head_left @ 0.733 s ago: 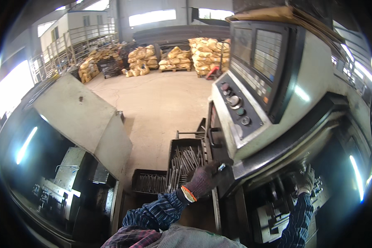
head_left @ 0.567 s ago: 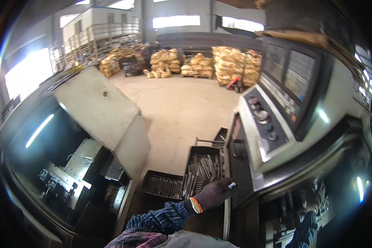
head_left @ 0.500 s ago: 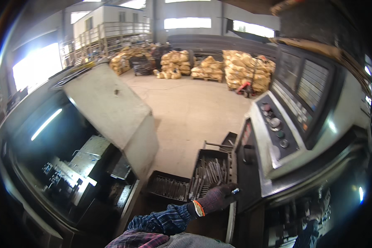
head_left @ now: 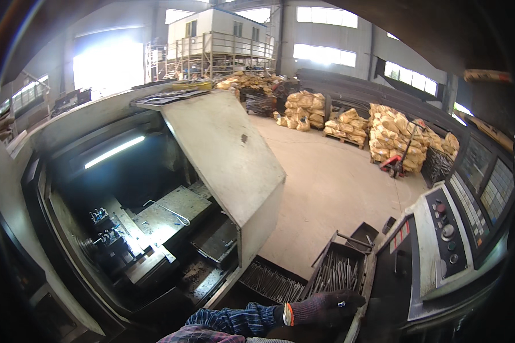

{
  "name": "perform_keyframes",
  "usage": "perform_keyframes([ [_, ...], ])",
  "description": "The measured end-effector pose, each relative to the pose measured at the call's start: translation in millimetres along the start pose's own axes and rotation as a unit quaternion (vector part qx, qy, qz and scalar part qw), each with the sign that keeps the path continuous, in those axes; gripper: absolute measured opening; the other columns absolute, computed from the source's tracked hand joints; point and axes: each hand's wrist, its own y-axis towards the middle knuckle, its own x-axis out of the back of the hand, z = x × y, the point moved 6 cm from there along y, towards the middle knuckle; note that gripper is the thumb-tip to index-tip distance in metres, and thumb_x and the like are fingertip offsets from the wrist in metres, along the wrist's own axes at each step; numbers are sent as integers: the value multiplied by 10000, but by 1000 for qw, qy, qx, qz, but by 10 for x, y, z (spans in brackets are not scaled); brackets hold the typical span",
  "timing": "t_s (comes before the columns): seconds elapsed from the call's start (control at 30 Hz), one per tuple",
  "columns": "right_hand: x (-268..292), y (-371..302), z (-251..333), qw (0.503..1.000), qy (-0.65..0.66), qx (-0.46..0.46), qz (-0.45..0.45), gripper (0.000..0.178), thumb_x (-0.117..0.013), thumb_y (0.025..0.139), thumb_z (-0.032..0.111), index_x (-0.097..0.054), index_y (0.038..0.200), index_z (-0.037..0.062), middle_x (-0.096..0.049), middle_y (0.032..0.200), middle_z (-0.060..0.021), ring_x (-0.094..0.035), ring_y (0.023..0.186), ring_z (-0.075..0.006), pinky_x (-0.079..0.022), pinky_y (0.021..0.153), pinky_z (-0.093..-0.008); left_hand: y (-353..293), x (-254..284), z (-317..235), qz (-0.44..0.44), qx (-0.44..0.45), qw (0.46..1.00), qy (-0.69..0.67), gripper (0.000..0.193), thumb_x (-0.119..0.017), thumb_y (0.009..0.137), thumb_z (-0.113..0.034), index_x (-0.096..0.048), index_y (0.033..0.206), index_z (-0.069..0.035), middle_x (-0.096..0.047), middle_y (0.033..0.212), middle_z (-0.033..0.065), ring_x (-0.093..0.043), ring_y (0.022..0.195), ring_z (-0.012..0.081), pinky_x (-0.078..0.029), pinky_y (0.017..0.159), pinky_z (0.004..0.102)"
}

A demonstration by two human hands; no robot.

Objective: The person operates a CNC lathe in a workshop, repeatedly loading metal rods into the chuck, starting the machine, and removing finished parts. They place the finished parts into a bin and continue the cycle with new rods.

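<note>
View swings left, right hand gone from sight, state untellable; left hand (head_left: 321,310) curled around shiny-tipped piece (head_left: 341,304), near rod bin (head_left: 349,251); firm grip, kept clear of rod bin, likely best

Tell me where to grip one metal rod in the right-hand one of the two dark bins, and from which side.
Best come from above and pinch a top rod across its thickness, near the middle. The rods are long and slender, packed side by side in the open-topped bin, so the flanks likely leave little room.
</note>
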Motion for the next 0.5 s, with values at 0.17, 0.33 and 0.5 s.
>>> perform_keyframes([
  [0.17,-1768,-32,1071,713,608,-215,276,650,-635,997,440,-476,1481,36,-595,1410,-124,-590,1263,-266,-487,1057,-377,-362,526,-196,2,-44,989,-139,444,-567,1062,-253,-529,1450,-41,-575,1440,135,-561,1315,247,-452,1097,375],
  [0.33,-1992,412,2163,715,606,-95,334,631,-630,1003,432,-487,1474,36,-599,1403,-120,-584,1268,-257,-485,1056,-375,-963,952,-39,-69,-5,985,-158,457,-537,1077,-223,-485,1488,-29,-520,1507,133,-486,1396,247,-393,1155,382],
  [0.5,-2286,643,2929,687,618,2,382,613,-625,1010,424,-498,1467,36,-603,1395,-116,-579,1274,-248,-484,1054,-374,-1619,1436,-605,-173,-3,970,-172,416,-536,1074,-160,-506,1472,-39,-458,1559,135,-457,1423,242,-380,1170,409],
])
